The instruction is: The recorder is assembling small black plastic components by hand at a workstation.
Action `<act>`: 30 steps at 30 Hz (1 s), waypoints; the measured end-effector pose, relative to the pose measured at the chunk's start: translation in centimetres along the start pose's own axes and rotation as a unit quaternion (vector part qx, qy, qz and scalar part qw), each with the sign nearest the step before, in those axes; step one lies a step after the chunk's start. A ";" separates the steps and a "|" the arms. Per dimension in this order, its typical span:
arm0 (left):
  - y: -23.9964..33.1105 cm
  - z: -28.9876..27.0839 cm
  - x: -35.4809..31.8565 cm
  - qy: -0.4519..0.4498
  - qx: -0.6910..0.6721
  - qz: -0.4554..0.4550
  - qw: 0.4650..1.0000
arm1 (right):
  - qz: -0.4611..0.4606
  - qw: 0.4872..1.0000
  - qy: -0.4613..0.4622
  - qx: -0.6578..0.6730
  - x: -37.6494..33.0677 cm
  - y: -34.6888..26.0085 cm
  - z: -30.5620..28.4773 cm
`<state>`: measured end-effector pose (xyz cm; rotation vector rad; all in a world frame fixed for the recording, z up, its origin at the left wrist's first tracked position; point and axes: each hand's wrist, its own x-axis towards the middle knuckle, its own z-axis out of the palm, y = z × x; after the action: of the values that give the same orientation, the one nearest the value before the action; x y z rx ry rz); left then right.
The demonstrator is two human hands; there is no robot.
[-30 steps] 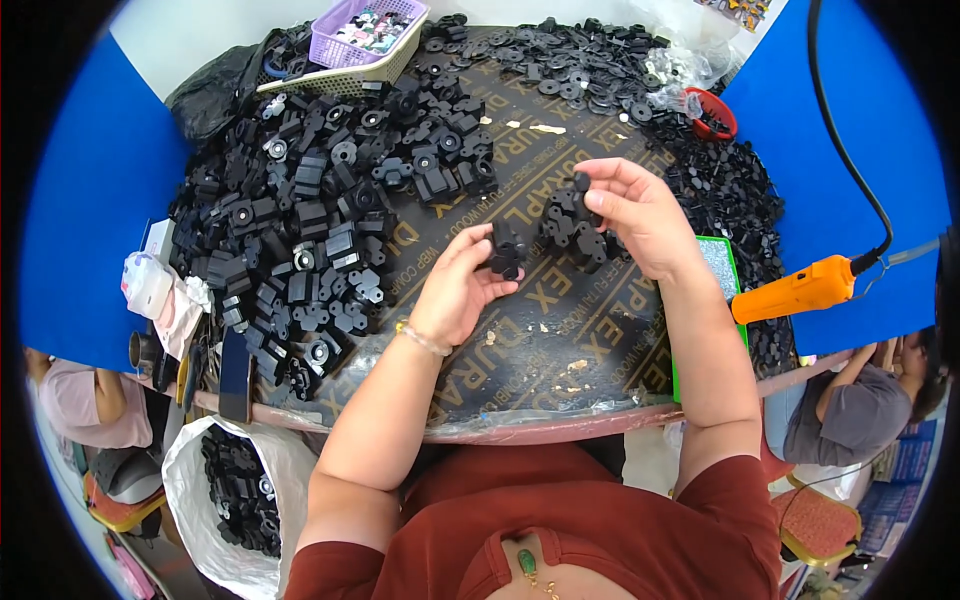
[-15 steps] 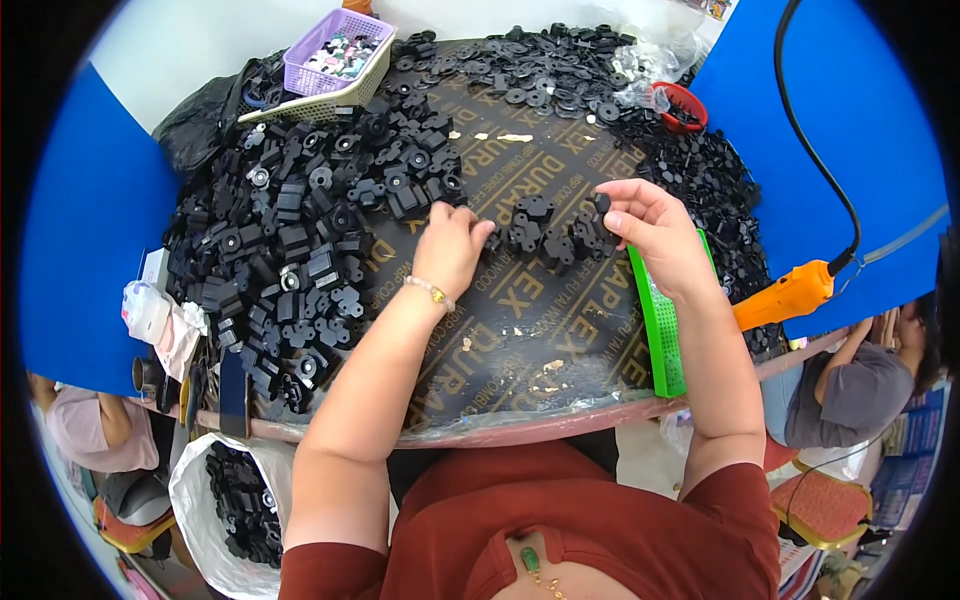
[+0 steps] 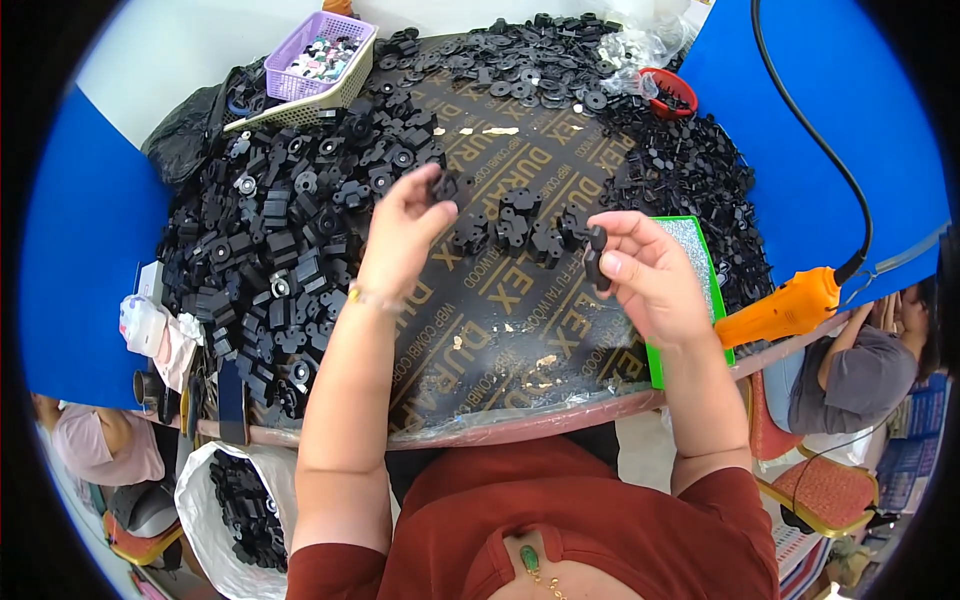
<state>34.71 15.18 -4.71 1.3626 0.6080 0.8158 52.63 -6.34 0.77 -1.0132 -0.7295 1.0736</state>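
Note:
My left hand (image 3: 402,232) is raised over the dark board (image 3: 490,330) and pinches a small black plastic part (image 3: 443,187) at its fingertips. My right hand (image 3: 640,268) holds another small black part (image 3: 596,255) between thumb and fingers, to the right of a small cluster of black parts (image 3: 520,228) lying in the middle of the board. A big heap of black plastic parts (image 3: 290,240) lies to the left of my left hand.
A purple basket (image 3: 318,55) stands at the back left. Black round parts (image 3: 530,55) and a red bowl (image 3: 670,90) lie at the back. A green tray (image 3: 690,290) and an orange power tool (image 3: 780,308) with a black cable are at right. A bag of parts (image 3: 235,505) hangs below. People sit at both sides.
My left hand has lifted off the board with a black part pinched in it. My right hand has drawn back from the cluster toward me, holding a black part. The view shifted slightly.

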 end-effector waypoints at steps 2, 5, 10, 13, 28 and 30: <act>1.2 1.2 -3.0 -0.050 -0.143 -0.076 0.986 | 0.003 0.998 0.004 0.063 -0.7 1.1 1.0; 0.2 1.4 -5.7 -0.065 -0.233 -0.095 0.966 | -0.003 0.992 0.005 0.127 -0.5 2.9 3.6; -2.2 0.8 -6.7 -0.059 -0.263 -0.104 0.957 | 0.015 0.988 -0.021 0.152 1.7 6.5 5.8; -2.3 0.8 -6.8 -0.064 -0.262 -0.101 0.957 | 0.014 0.986 -0.001 0.167 2.8 8.6 5.6; -2.2 0.0 -6.8 -0.105 -0.352 -0.146 0.919 | 0.002 0.983 0.004 0.185 2.7 10.2 4.0; -2.3 0.1 -6.7 -0.108 -0.349 -0.140 0.920 | 0.004 0.982 0.003 0.189 2.7 10.1 4.0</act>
<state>31.14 9.74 -7.49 0.6740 0.2792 0.5546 46.42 -1.24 -7.04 -0.6934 -0.4902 1.1621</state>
